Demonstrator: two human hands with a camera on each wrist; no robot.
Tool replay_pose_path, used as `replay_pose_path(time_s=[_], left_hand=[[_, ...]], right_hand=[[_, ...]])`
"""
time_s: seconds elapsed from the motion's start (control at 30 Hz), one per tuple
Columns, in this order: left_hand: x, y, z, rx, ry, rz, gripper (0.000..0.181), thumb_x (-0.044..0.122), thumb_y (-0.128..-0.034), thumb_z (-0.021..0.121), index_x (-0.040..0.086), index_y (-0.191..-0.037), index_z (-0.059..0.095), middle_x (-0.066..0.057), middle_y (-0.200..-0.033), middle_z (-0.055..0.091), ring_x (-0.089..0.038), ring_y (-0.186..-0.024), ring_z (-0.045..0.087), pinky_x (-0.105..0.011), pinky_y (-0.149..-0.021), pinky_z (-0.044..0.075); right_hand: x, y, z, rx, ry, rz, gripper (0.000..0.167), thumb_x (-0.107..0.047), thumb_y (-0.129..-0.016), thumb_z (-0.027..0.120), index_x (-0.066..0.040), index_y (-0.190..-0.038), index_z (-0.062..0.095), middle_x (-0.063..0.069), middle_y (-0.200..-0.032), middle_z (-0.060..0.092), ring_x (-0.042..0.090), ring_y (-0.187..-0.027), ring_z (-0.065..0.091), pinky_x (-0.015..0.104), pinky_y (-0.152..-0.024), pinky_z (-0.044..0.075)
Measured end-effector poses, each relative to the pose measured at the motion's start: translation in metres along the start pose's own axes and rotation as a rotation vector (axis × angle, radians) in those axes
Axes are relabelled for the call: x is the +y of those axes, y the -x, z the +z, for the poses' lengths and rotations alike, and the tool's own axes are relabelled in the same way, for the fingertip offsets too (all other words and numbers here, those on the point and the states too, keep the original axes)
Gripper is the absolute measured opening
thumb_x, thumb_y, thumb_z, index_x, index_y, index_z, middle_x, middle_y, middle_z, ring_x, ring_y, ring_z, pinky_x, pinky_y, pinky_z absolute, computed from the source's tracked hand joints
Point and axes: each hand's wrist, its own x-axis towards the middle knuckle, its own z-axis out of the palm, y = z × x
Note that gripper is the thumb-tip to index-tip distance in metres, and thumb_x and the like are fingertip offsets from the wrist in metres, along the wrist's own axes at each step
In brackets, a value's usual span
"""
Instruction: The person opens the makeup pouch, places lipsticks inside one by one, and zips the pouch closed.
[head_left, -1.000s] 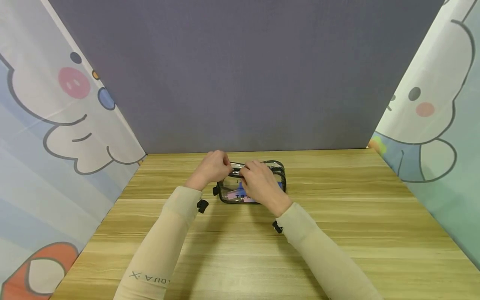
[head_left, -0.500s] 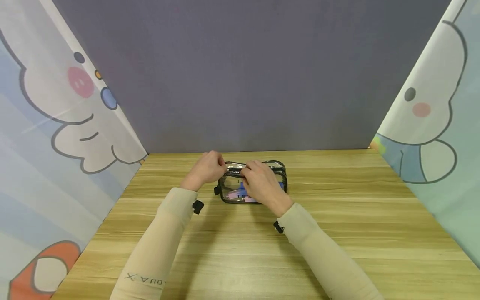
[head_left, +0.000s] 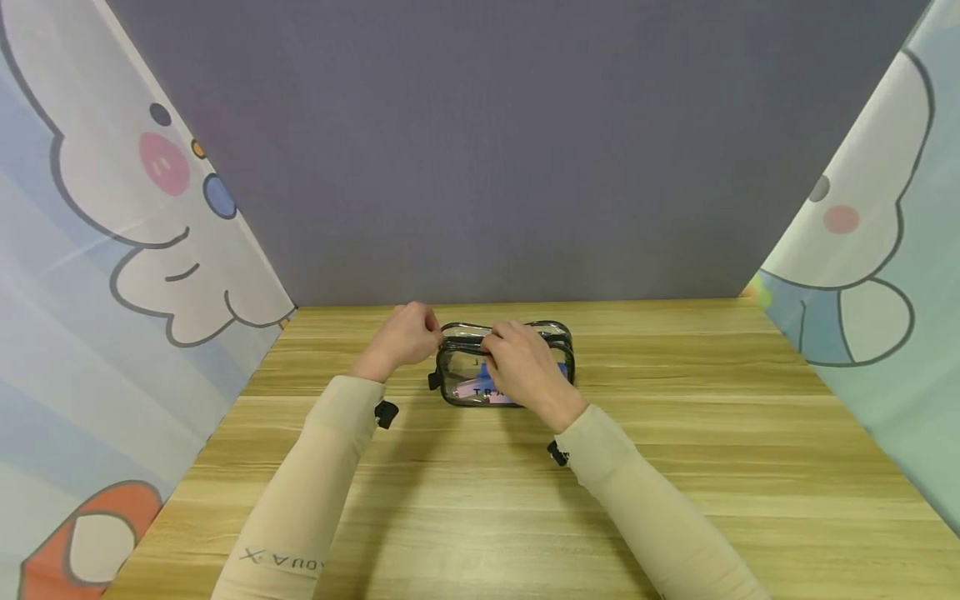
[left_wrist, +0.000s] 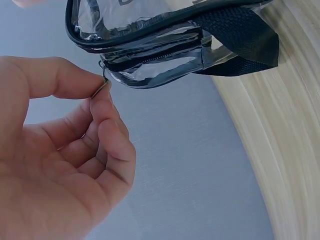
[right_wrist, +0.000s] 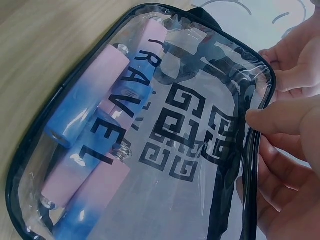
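Observation:
A clear zip pouch (head_left: pixel 463 368) with black piping and the printed word TRAVEL stands upright on the table. Inside it, the right wrist view shows several pink-and-blue cylinders (right_wrist: pixel 89 95) lying along the bottom. My left hand (head_left: pixel 405 335) is at the pouch's top left corner. Its thumb and index finger pinch a small metal zipper pull (left_wrist: pixel 101 88) at the zipper's end. With thumb and fingers, my right hand (head_left: pixel 525 367) grips the pouch's top edge near the middle. That hand hides part of the pouch's front in the head view.
A black fabric strap (left_wrist: pixel 245 42) loops from the pouch's side. The wooden table (head_left: pixel 480 500) ends at a grey panel (head_left: pixel 495 167) close behind the pouch. Cartoon-printed curtains (head_left: pixel 82 250) flank the table on both sides.
My left hand has moved left along the pouch's top to its left end, pinching the zipper pull. The right hand has kept its grip in place.

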Motion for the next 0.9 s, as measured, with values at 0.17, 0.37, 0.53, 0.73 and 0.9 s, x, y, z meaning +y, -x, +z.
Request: replay_pose_path(time_s=[0.17, 0.37, 0.53, 0.73, 0.9], left_hand=[[-0.004, -0.002, 0.002, 0.006, -0.008, 0.003, 0.012, 0.009, -0.0952, 0.056, 0.006, -0.090, 0.066, -0.008, -0.083, 0.064, -0.018, -0.060, 0.049, -0.035, -0.063, 0.043], [-0.008, -0.005, 0.003, 0.003, -0.016, 0.004, 0.014, 0.007, -0.0934, 0.055, 0.007, -0.082, 0.063, -0.005, -0.068, 0.056, -0.014, -0.053, 0.039, -0.034, -0.062, 0.039], [-0.010, -0.006, 0.006, -0.002, -0.019, -0.004, 0.014, 0.010, -0.0955, 0.056, 0.006, -0.087, 0.066, -0.005, -0.076, 0.060, -0.015, -0.059, 0.045, -0.035, -0.066, 0.042], [-0.015, -0.008, 0.010, -0.007, 0.003, -0.010, 0.015, 0.011, -0.0968, 0.056, 0.005, -0.089, 0.068, -0.007, -0.080, 0.064, -0.017, -0.059, 0.048, -0.036, -0.067, 0.043], [-0.016, -0.009, 0.012, -0.003, -0.007, -0.002, 0.014, 0.010, -0.0951, 0.057, 0.004, -0.091, 0.069, -0.008, -0.085, 0.066, -0.018, -0.065, 0.053, -0.037, -0.069, 0.045]], right_hand=[[0.002, 0.000, 0.001, -0.008, -0.004, 0.009, 0.004, -0.008, -0.090, 0.075, -0.009, -0.094, 0.076, 0.004, -0.091, 0.065, 0.022, -0.085, 0.061, 0.037, -0.078, 0.052], [0.005, 0.000, 0.002, -0.021, -0.011, 0.008, 0.004, -0.009, -0.091, 0.075, -0.009, -0.095, 0.076, 0.004, -0.092, 0.066, 0.021, -0.083, 0.060, 0.036, -0.076, 0.051], [0.007, 0.001, 0.003, -0.019, -0.017, 0.008, 0.004, -0.009, -0.091, 0.075, -0.009, -0.095, 0.076, 0.004, -0.092, 0.066, 0.021, -0.083, 0.060, 0.035, -0.075, 0.051], [0.010, 0.002, 0.004, -0.012, -0.014, 0.004, 0.004, -0.009, -0.090, 0.075, -0.009, -0.094, 0.076, 0.004, -0.092, 0.066, 0.021, -0.082, 0.059, 0.035, -0.073, 0.051], [0.013, 0.003, 0.006, -0.010, -0.014, 0.000, 0.004, -0.009, -0.090, 0.075, -0.009, -0.094, 0.076, 0.004, -0.090, 0.065, 0.021, -0.080, 0.059, 0.035, -0.073, 0.051]])
